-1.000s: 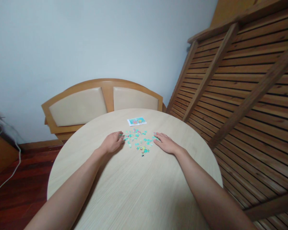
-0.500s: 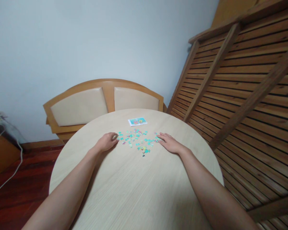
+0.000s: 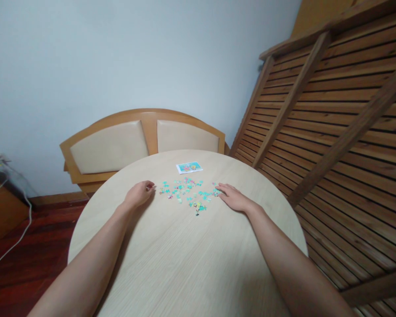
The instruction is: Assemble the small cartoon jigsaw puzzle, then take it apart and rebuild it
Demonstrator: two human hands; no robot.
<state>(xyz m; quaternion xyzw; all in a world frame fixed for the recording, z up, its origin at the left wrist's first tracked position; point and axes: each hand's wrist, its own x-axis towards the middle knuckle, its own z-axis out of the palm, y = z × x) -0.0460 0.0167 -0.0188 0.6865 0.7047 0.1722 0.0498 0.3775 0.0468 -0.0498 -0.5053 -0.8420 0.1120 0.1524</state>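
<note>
Several small turquoise jigsaw pieces [image 3: 186, 190] lie scattered on a round pale wooden table [image 3: 185, 255]. A little joined cluster with a yellow figure [image 3: 196, 206] sits at the near edge of the scatter. My left hand [image 3: 138, 193] rests on the table just left of the pieces, fingers curled in, with a tiny piece seemingly pinched at the fingertips. My right hand [image 3: 232, 197] lies flat on the table at the right edge of the scatter, fingers stretched out and touching the nearest pieces.
A small picture card [image 3: 189, 167] lies beyond the pieces. Behind the table stands a padded wooden headboard [image 3: 141, 141]. A slatted wooden bed frame [image 3: 333, 123] leans along the right. At far left a cable [image 3: 20, 229] hangs over a dark red floor.
My left hand has slid left, away from the pieces, and its fingers have curled in. The pieces have spread out a little to the left. My right hand has barely moved.
</note>
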